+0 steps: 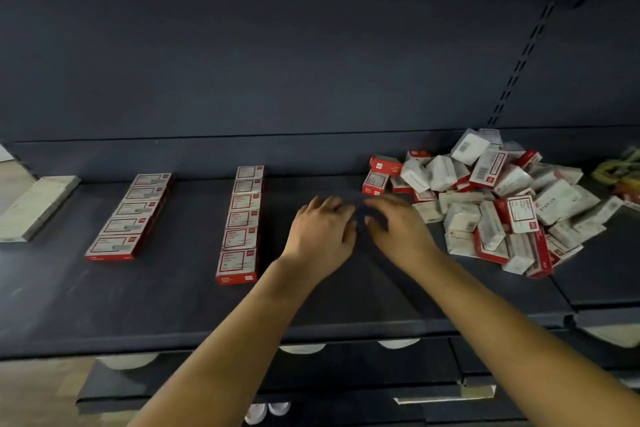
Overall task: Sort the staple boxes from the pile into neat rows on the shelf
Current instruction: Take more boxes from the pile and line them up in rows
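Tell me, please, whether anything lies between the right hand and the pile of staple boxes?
Nothing visible does. The right hand hovers open just left of the pile, with only bare shelf between its fingers and the nearest boxes. The left hand is on its other side.

One white box [557, 201] in the pile at the shelf's right end reads "STAPLES"; other labels are too blurred.

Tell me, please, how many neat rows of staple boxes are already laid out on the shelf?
2: a left row of five boxes and a middle row of six, both left of the pile; none appear hidden.
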### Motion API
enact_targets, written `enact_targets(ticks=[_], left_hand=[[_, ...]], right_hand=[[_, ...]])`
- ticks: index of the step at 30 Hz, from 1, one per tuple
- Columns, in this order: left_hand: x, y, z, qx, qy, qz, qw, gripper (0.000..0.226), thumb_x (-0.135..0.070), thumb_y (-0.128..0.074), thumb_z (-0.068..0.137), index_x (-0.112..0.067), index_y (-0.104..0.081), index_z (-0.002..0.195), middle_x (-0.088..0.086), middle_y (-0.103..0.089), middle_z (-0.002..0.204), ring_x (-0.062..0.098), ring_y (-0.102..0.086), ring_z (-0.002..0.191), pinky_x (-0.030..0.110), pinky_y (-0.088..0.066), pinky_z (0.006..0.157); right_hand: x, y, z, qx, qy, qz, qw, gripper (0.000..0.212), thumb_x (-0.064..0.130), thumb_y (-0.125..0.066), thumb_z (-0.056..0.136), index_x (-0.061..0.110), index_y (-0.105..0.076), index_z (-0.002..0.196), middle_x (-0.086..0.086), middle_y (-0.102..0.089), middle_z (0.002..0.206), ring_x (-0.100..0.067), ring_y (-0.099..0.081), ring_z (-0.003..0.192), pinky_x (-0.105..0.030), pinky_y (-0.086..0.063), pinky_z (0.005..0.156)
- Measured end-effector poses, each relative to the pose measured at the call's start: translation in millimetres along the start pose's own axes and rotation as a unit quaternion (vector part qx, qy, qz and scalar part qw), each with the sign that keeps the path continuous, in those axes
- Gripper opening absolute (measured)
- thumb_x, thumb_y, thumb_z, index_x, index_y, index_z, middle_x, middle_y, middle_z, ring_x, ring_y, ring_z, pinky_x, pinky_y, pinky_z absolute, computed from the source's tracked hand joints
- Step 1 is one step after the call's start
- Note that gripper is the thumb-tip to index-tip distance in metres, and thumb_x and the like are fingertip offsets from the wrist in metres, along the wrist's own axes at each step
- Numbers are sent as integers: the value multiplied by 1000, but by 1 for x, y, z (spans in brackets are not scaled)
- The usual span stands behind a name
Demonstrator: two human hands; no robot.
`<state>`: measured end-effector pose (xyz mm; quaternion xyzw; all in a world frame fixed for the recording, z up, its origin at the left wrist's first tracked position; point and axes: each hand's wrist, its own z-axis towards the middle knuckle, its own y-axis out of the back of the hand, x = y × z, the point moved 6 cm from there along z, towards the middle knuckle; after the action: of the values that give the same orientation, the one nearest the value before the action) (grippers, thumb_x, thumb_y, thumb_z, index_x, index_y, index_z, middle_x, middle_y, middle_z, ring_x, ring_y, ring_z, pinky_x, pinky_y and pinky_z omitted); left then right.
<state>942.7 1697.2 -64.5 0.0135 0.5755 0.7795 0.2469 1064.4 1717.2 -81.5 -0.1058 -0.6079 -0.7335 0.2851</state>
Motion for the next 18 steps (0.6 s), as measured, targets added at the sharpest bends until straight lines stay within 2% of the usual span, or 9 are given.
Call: enact_targets(ticks=[2, 4, 6, 8, 12, 18], left_hand=[[4, -3, 22, 21, 13, 18, 1000, 32, -24, -43, 95, -13, -58, 120, 4, -56, 123, 23, -46, 115, 32, -35, 93], [15, -10, 40, 48, 34, 13, 998, 30, -22, -43, 94, -11, -60, 117, 7, -57, 120, 25, -48, 113, 34, -39, 93], [29, -20, 51, 83, 77, -11, 994, 27, -19, -44, 93, -8, -62, 110, 10, -60, 116, 29, -52, 108, 35, -44, 89], [40, -28, 54, 107, 119, -14, 987, 26, -16, -42, 92, -9, -64, 104, 11, -62, 112, 30, -56, 103, 33, -46, 82], [44, -41, 54, 145, 128, 32, 981, 29, -16, -42, 91, -12, -63, 111, 9, -59, 120, 28, -54, 109, 35, -45, 88], [37, -41, 69, 148, 81, 94, 981, 32, -21, -40, 94, -14, -57, 120, 6, -55, 126, 24, -46, 119, 34, -38, 94]], right_hand=[[-2, 12, 28, -18, 8, -11, 1000, 32, 6, -56, 86, 2, -60, 118, -15, -61, 118, -30, -55, 111, -32, -41, 92], [-5, 21, 51, -36, 4, -32, 999, 30, 5, -53, 86, 3, -61, 115, -15, -61, 115, -30, -55, 108, -30, -42, 85], [-11, 27, 70, -41, -21, -66, 997, 26, 12, -50, 91, 5, -60, 114, -13, -61, 113, -29, -55, 106, -25, -36, 74], [-21, 25, 87, -27, -48, -86, 995, 25, 20, -48, 94, 5, -59, 110, -13, -61, 110, -28, -55, 104, -25, -34, 69], [-36, 11, 109, 39, -84, -141, 986, 39, 33, -48, 95, 7, -51, 123, -14, -53, 124, -29, -48, 115, -34, -41, 84], [-50, -6, 129, 68, -113, -225, 965, 54, 38, -55, 90, 8, -42, 132, -15, -44, 133, -32, -42, 122, -39, -38, 95]])
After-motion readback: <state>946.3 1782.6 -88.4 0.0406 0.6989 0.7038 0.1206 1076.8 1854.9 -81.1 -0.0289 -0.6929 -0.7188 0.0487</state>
